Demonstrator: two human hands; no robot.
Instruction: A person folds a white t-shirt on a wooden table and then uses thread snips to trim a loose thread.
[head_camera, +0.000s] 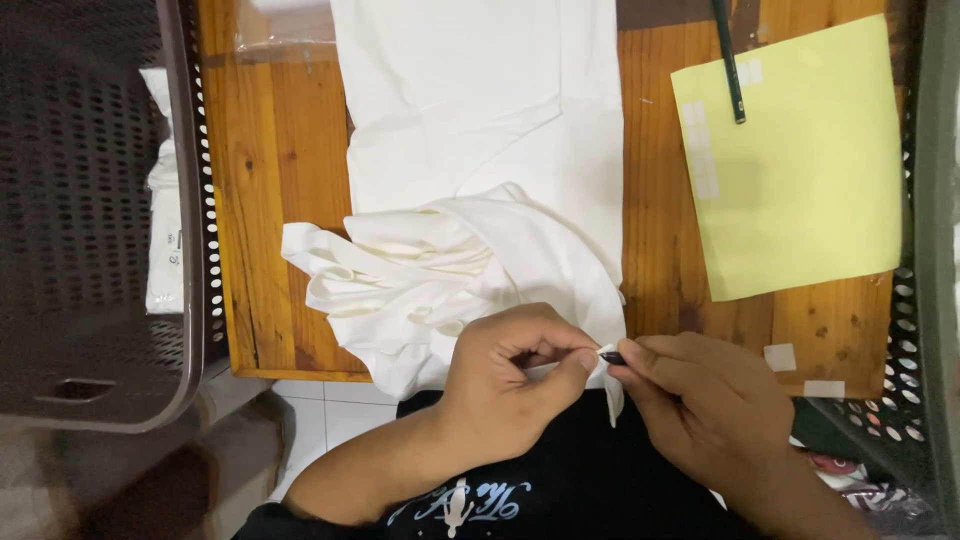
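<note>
A white garment (470, 160) lies spread on a wooden table (270, 180), its near part bunched into folds at the table's front edge. My left hand (510, 375) pinches a small bit of the white fabric at the garment's lower right corner. Right beside it, my right hand (700, 400) pinches a small dark object (613, 357) against that same fabric tip. What the dark object is cannot be made out. Both hands hover over my dark shirt just in front of the table edge.
A yellow-green sheet (800, 160) with small white stickers lies at the right, a dark pen (730, 60) resting across its top. Two white stickers (780, 357) sit near the table's front right. Dark perforated plastic baskets (90, 200) flank both sides.
</note>
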